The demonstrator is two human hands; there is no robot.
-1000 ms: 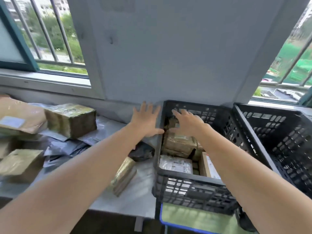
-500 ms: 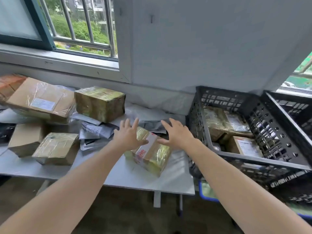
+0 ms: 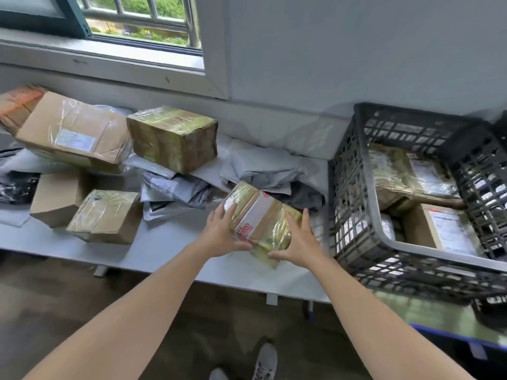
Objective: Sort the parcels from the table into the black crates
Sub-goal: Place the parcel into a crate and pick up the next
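A parcel wrapped in yellowish tape with a white and red band [image 3: 260,215] lies tilted near the front of the grey table [image 3: 164,242]. My left hand [image 3: 222,234] grips its left side, thumb round the near end. My right hand [image 3: 297,242] grips its right side the same way. Just to the right stands a black crate [image 3: 356,242] with several parcels inside [image 3: 444,231]. Whether the parcel is off the table I cannot tell.
More parcels crowd the table's left: a large brown box [image 3: 71,133], a taped box [image 3: 172,138], a small taped box [image 3: 107,215], a plain carton [image 3: 55,198], grey mailer bags [image 3: 175,190]. A second black crate [image 3: 502,127] shows at the right edge.
My hands left the crate, swung left to the table and closed on the banded parcel. It has been pulled a little toward the table's front edge.
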